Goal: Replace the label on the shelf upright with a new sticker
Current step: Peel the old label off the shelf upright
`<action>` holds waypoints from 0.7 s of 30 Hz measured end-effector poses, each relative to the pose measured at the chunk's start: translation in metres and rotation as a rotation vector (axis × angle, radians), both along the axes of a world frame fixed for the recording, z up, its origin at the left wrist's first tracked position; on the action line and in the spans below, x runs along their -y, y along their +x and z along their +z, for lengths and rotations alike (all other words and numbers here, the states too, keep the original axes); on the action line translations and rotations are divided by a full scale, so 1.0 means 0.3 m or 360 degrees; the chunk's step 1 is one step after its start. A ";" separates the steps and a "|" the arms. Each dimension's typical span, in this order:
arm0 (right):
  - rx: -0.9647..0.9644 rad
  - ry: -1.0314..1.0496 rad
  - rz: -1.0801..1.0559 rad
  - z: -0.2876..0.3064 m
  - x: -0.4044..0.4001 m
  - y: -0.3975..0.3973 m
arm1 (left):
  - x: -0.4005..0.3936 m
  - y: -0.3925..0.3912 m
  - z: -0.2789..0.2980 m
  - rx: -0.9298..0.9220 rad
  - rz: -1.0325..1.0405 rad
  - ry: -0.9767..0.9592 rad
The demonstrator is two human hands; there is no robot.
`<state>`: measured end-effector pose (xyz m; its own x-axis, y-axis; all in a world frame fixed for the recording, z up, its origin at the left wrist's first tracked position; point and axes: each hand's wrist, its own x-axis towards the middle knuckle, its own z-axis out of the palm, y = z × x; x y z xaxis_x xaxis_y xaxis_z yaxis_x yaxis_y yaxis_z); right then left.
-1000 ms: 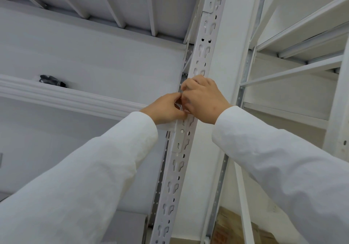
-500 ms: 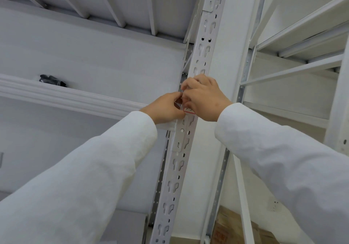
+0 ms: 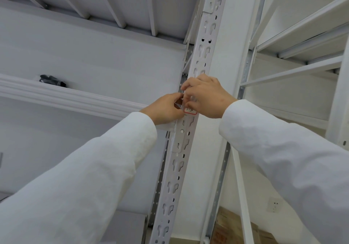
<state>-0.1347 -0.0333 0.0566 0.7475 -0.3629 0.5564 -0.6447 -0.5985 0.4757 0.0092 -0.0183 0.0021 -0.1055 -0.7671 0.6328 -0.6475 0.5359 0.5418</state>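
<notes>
A white slotted shelf upright (image 3: 177,166) runs from the bottom middle to the top of the head view. On its front face, at hand height, sits a small white label (image 3: 190,110) with a red border and dark handwriting; only its lower part shows. My right hand (image 3: 206,97) curls over the upright from the right, thumb pressed on the label's top. My left hand (image 3: 166,109) comes from the left, thumb and forefinger pinched at the label's left edge, with a small grey scrap between them. The rest of the label is hidden under my fingers.
A white shelf beam (image 3: 66,96) meets the upright from the left, with a small black object (image 3: 52,80) lying on that shelf. More white racking (image 3: 294,72) stands to the right. Cardboard boxes (image 3: 232,228) sit low down behind the upright, near a wall socket (image 3: 274,204).
My right hand has shifted slightly up, and the label's red-bordered lower edge, hidden a second ago, now shows beneath it. My left hand stays at the label's left edge.
</notes>
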 end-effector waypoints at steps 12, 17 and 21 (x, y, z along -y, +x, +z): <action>0.0919 0.0079 0.0189 -0.064 0.006 0.006 | -0.023 -0.009 0.006 0.0023 0.0032 0.0026; 0.1046 0.0263 -0.0048 -0.100 0.013 0.032 | -0.024 -0.011 0.004 0.0024 0.0098 0.0033; 0.1093 0.0325 -0.0115 -0.111 0.018 0.057 | -0.032 -0.016 0.005 0.0050 0.0105 0.0053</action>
